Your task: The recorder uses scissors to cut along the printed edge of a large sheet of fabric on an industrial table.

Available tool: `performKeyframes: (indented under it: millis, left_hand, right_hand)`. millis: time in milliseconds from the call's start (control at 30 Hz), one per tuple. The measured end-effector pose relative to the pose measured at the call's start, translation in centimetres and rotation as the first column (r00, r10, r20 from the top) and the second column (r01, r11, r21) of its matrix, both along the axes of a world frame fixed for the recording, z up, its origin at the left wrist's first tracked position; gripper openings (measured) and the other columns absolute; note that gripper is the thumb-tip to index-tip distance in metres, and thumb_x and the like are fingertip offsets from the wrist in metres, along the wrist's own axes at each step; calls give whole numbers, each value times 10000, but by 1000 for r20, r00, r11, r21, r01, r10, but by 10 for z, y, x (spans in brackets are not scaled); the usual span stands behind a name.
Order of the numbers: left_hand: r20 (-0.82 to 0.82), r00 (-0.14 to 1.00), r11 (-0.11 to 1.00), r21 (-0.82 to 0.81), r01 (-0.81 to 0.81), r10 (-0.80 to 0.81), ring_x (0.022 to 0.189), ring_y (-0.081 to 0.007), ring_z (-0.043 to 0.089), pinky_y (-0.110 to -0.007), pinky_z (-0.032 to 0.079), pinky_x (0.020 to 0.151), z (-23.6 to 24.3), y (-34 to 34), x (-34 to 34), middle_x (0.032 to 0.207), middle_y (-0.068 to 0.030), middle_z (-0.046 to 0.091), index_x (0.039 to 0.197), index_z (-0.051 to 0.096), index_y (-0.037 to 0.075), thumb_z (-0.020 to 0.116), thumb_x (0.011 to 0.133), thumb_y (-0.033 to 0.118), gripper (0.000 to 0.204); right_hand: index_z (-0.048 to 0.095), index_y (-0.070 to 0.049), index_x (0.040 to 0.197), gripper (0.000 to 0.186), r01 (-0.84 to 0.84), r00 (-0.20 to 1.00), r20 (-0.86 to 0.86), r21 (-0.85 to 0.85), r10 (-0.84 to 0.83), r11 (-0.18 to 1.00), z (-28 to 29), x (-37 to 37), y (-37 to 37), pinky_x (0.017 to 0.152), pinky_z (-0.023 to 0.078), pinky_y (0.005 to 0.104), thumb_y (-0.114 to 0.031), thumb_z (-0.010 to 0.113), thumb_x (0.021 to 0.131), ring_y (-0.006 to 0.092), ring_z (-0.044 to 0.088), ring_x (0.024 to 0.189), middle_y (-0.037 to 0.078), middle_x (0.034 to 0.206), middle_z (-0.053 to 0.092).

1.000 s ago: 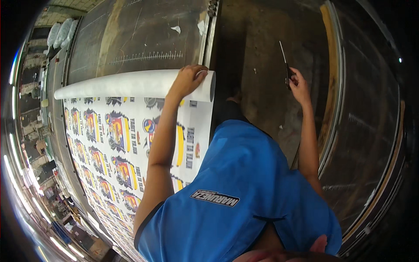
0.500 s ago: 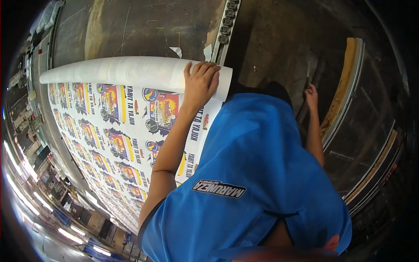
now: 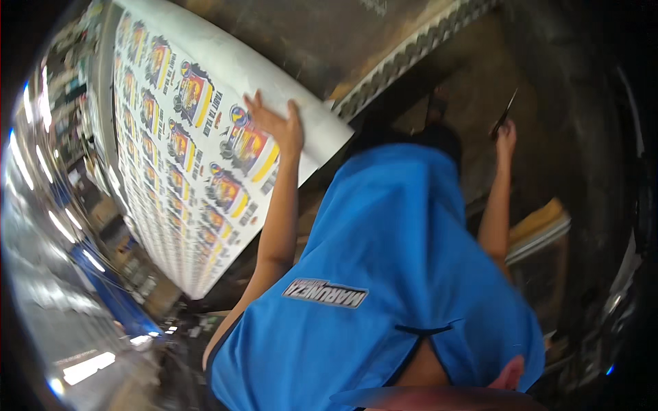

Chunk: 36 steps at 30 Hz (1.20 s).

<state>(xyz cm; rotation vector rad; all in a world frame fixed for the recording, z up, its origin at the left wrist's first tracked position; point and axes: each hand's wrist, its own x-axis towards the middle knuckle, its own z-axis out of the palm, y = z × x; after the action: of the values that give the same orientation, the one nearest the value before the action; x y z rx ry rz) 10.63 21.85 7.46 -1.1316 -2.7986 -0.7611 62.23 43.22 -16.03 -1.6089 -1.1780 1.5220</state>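
Observation:
Near the right end of a white roll [image 3: 319,127], my left hand [image 3: 276,123] lies with fingers spread over the white printed sheet [image 3: 181,164], which carries repeated colourful logos in red, yellow and blue. My right hand [image 3: 505,140] is held out to the right over the dark floor, closed on scissors [image 3: 508,108] with black handles and long metal blades pointing up. A blue shirt [image 3: 380,226] covers my body between the two arms.
A dark table surface [image 3: 322,34] lies beyond the roll, edged by a metal rail with a chain-like strip [image 3: 404,56]. At the right is a wood-and-metal edge [image 3: 538,226]. Workshop shelving and strip lights [image 3: 62,226] fill the left rim.
The view has rotated, so the roll now slants down to the right. My left hand has loosened from gripping the roll's top and slid lower, fingers spreading. The scissors remain in my right hand.

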Motion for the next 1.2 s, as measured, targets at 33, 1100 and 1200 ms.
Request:
performKeyframes:
  millis: [33, 1100, 1200]
  left_hand:
    - [0, 996, 994, 58, -92, 92, 1496, -429, 100, -508, 64, 1213, -11, 8, 4, 1587, -303, 156, 1498, 260, -69, 650, 890, 351, 836]
    - [941, 337, 683, 246, -688, 0, 1282, -319, 523, -505, 410, 1041, -91, -144, 173, 1440, -231, 478, 1487, 327, -28, 580, 948, 482, 784]
    - [991, 11, 659, -78, -748, 130, 1184, -250, 594, -491, 456, 959, -93, -223, 201, 1365, -150, 560, 1425, 445, 102, 567, 954, 471, 611]
  right_hand:
    - [477, 4, 1344, 380, -82, 997, 9, 64, 82, 995, -12, 18, 31, 707, 502, 301, -13, 478, 965, 164, 606, 775, 79, 935, 630]
    - [433, -67, 1372, 457, -968, 124, -155, 197, 980, 153, 218, -297, -88, 503, 463, 286, -71, 618, 954, 142, 589, 602, 74, 744, 622]
    - [442, -18, 1344, 438, -947, 228, -98, 207, 969, 244, 218, -266, -107, 484, 460, 272, -107, 642, 965, 146, 590, 561, 84, 727, 647]
